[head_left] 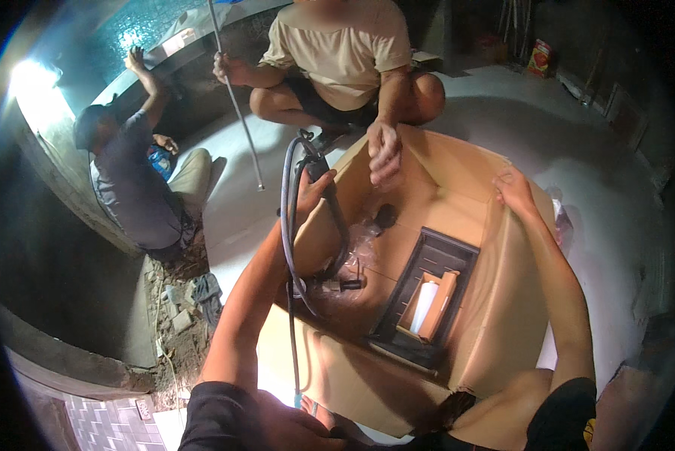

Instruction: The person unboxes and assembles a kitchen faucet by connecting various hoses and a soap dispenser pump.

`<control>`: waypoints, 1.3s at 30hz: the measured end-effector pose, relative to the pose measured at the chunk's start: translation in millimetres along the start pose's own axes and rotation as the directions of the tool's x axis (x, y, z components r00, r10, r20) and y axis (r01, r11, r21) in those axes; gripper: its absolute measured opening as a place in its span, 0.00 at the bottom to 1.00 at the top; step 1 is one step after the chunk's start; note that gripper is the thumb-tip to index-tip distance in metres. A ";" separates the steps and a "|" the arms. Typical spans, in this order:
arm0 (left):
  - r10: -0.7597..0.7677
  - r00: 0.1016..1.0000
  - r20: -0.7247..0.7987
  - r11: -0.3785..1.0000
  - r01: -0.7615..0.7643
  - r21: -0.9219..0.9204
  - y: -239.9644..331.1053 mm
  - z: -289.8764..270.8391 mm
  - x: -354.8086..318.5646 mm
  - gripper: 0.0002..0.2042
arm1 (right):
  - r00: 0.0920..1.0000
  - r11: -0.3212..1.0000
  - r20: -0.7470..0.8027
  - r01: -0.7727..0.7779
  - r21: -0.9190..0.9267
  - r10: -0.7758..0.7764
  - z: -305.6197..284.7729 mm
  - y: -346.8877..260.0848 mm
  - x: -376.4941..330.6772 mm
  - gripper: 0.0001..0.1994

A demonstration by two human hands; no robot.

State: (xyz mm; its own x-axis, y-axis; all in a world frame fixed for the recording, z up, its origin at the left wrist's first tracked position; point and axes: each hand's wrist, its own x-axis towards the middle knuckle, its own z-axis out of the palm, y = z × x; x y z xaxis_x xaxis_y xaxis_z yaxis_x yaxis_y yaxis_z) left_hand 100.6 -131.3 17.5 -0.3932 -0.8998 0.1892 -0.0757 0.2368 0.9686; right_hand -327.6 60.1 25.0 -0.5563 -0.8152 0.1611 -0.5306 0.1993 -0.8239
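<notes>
Here, in the head view, the large cardboard box (pixel 428 195) lies open on the pale floor, and everything is told from it. At its left wall the left hand (pixel 310 192) is closed around a black hose with a handle (pixel 330 203), lifted over the left side of the box; the thin grey cable (pixel 286 225) loops down beside it to a plug piece (pixel 341 284) on the box bottom. The hose looks bendy and light, so I judge it will sag and swing; the stiff upper handle is the best place to hold.

At the right wall the right hand (pixel 514 188) pinches the flap edge with curled fingers. The cardboard is thin and would fold easily.

Inside the box lie a black tray (pixel 458 255) holding a small open carton (pixel 444 297) with a white cylinder (pixel 425 303), and crumpled clear plastic (pixel 364 244). At the far wall another person's hand (pixel 383 152) rests.
</notes>
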 end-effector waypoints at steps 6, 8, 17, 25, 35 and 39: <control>0.028 0.998 0.058 0.998 -0.024 -0.064 2.0 -9.3 3.7 0.21 | 0.990 0.943 -0.022 0.126 -0.308 -0.140 -10.2 -13.6 -24.9 0.12; 0.027 0.996 0.090 0.993 -0.016 -0.121 -4.5 -7.9 8.5 0.22 | 0.991 0.917 -0.006 0.120 -0.381 -0.132 -16.1 -17.0 -31.6 0.11; 0.183 0.972 0.150 0.978 -0.165 -0.125 -12.3 1.4 19.2 0.23 | 0.835 0.647 -0.034 0.399 -0.649 -0.549 -40.7 7.1 -37.1 0.07; 0.119 0.987 0.105 0.986 -0.105 -0.127 -8.3 -9.8 12.5 0.25 | 0.863 0.655 -0.012 0.373 -0.657 -0.505 -49.0 22.0 -38.8 0.10; 0.220 0.959 0.180 0.974 -0.205 -0.098 -15.3 -20.8 18.4 0.24 | 0.891 0.649 -0.017 0.317 -0.692 -0.453 -48.8 21.9 -45.0 0.11; 0.276 0.930 0.245 0.959 -0.248 -0.137 -19.0 -11.3 31.8 0.23 | 0.916 0.746 -0.032 0.305 -0.592 -0.399 -50.6 15.3 -47.8 0.12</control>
State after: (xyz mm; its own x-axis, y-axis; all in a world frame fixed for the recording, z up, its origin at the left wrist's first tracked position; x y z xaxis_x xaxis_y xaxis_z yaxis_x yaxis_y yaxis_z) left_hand 99.9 -168.6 6.9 -0.6104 -0.6816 0.4034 0.1503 0.4004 0.9039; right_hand -341.5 129.7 32.2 -0.3182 -0.8090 0.4942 -0.9440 0.2225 -0.2437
